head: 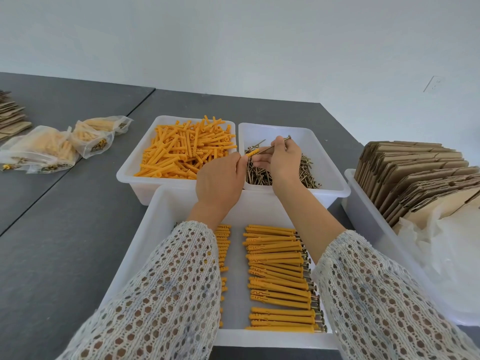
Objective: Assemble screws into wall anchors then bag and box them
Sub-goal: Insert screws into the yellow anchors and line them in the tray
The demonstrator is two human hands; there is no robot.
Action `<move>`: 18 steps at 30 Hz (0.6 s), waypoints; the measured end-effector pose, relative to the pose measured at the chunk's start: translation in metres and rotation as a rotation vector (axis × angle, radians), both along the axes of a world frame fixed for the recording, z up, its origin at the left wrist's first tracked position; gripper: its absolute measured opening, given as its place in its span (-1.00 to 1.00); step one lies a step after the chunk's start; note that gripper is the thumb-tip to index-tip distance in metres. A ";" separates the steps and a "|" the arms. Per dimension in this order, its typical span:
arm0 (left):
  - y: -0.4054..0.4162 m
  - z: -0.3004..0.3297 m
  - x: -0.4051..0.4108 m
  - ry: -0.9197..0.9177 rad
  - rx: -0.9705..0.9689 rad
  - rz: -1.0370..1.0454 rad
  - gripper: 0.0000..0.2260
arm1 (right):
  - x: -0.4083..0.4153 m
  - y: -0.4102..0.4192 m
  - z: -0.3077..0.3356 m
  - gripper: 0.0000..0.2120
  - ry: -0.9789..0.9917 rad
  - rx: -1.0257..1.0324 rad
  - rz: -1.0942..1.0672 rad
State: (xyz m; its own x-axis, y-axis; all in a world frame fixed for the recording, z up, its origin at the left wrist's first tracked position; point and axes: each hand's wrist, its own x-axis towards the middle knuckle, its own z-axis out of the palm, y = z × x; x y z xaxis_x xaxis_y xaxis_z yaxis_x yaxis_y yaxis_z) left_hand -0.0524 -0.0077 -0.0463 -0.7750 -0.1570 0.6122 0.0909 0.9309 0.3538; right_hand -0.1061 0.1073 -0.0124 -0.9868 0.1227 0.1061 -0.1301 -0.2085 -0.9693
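Above the screw bin [322,162], an orange anchor [252,153] is pinched by the left hand [219,183]; a screw [272,145], gripped by the right hand [281,162], is angled up-right, tip in the anchor.

Bright, even light (soft shadows); sharp centre, wide-angle bending at edges.

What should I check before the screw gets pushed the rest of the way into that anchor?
1. Left hand pinches the anchor: ok.
2. Right hand holds the screw: ok.
3. Screw lined up with the anchor: ok.
4. How deep the tip sits: cannot tell.
5. Room in the near tray beside the finished rows: ok.
6. Screw bin stocked: ok.
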 end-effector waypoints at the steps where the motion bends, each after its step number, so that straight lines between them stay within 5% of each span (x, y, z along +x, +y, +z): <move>1: 0.000 0.000 0.000 0.003 -0.004 -0.005 -0.63 | 0.000 0.001 0.000 -0.78 0.002 -0.003 -0.006; 11: -0.002 -0.002 -0.005 -0.084 0.000 -0.043 -0.66 | -0.001 0.009 0.004 -0.82 0.070 -0.092 -0.133; 18: 0.000 0.012 -0.008 0.046 0.560 -0.196 -0.92 | 0.005 0.006 0.002 -0.81 0.017 0.117 0.150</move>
